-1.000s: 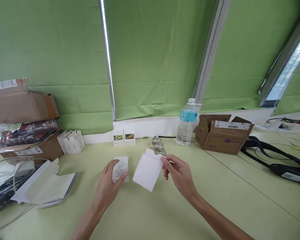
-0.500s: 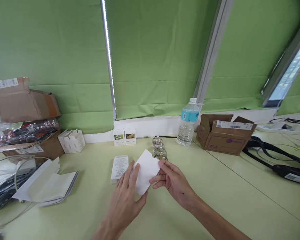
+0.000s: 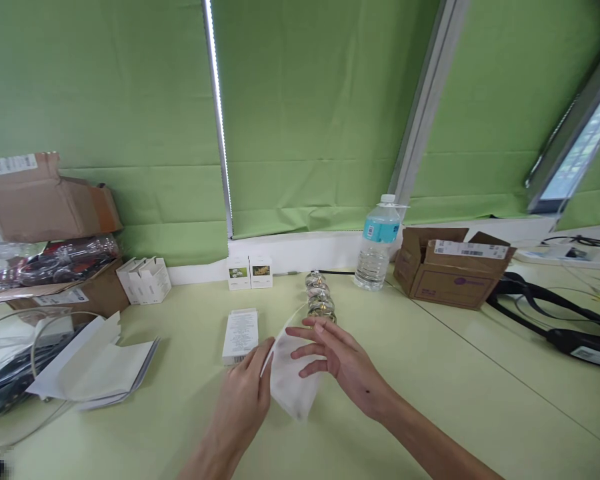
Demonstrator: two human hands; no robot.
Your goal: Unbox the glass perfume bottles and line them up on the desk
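Note:
My left hand (image 3: 247,397) is closed on the edge of a folded thin white sheet (image 3: 293,393), which hangs above the table. One flap is seen edge-on as a pale line; the other looks thin and slightly see-through. My right hand (image 3: 343,363) is in front of its right side with fingers spread, gripping nothing; whether a fingertip touches the sheet I cannot tell. Beside my left fingers lies a flat white box (image 3: 241,333) with small print on top. Just beyond my right hand stands a row of shiny metallic rounded items (image 3: 320,293).
Two small white picture boxes (image 3: 250,273) and a water bottle (image 3: 379,247) stand along the wall. An open brown carton (image 3: 450,283) is at right, with a black strap-like item (image 3: 575,340). Loose papers (image 3: 100,367), small white boxes (image 3: 144,281) and stacked cartons (image 3: 55,207) occupy the left.
The white sheet has turned from facing me flat to hanging partly opened, its near corner lower. My right fingers have let go and spread; my left hand has closed on its edge.

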